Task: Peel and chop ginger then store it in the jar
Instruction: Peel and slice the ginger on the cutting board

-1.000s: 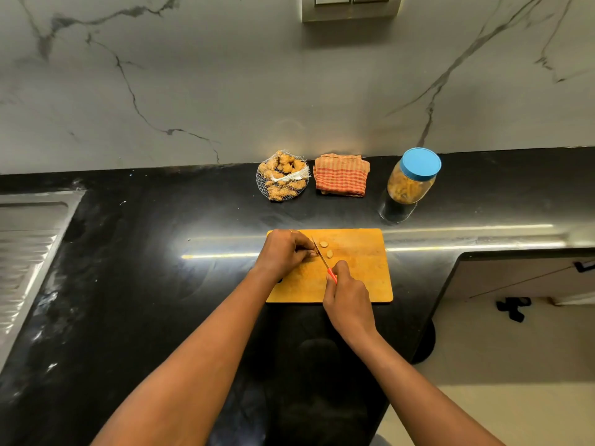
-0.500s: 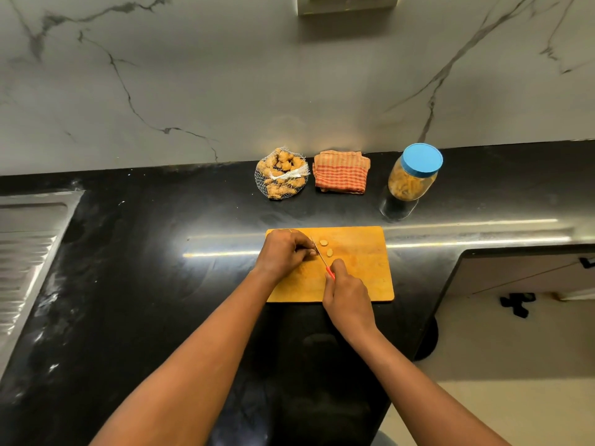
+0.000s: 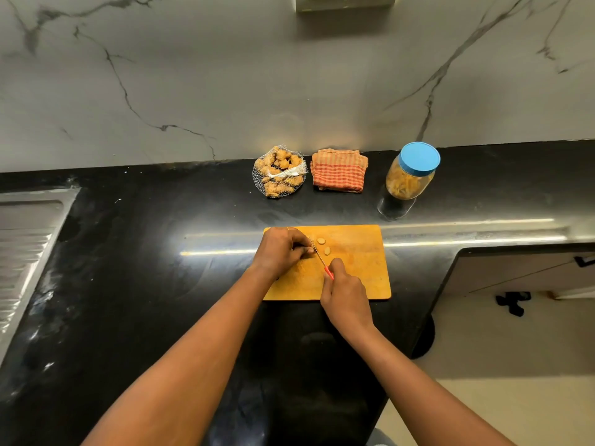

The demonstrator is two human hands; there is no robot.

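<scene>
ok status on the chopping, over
Left hand curled beside knife, grip hidden. Right hand grips it over cutting board; two ginger slices cut. Jar lidded, nothing blocking.

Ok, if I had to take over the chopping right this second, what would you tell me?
Left hand: fingers curled down on the cutting board, pinning the ginger piece, which is hidden under them.
Right hand: grips the red-handled knife, blade right beside the left fingertips.
Two cut slices lie on the board just right of the blade.
The jar stands behind the board, blue lid on, yellowish pieces inside. The net bag of ginger and folded cloth sit by the wall.
Done: a couple of slices. Left: finish chopping, open the jar, put the pieces in.
</scene>
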